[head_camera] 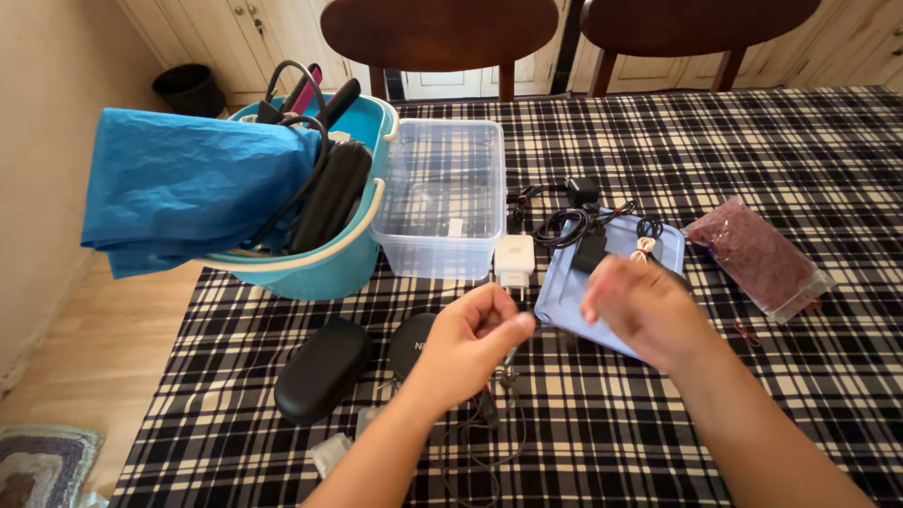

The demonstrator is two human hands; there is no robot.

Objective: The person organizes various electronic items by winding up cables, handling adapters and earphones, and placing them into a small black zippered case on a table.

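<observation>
The thin dark cable (494,442) lies in loose loops on the checked cloth (658,442), just below the left hand (470,343). One end rises to that hand, whose thumb and forefinger are pressed together, pinching what looks like a small metal plug (508,376); the pinch itself is partly hidden. The right hand (644,310) is blurred, fingers curled loosely just beside the left. Whether it holds anything I cannot tell.

By my reading the cable is being gathered or untangled. The next move would call for a light, steady pull so the loops do not knot, with the free hand guiding the slack.

The cable is slim and limp, likely rubber-coated. Near the left wrist sit a round black puck (411,341) and an oval black case (322,369), matte and hard-shelled. A small clear packet (331,453) lies near the forearm. Behind the hands a pale blue lid (564,296) lies flat, carrying coiled black leads (567,226) and a dark adapter (591,250). A white charger (514,261) rests at its left edge.

Further back stands a clear plastic box (442,198), rigid and see-through. Touching it on the left is a teal bucket (324,268) with a crumpled blue bag (179,188) draped over it and dark tools inside. To the right lies a clear pack of maroon bits (757,254).
</observation>
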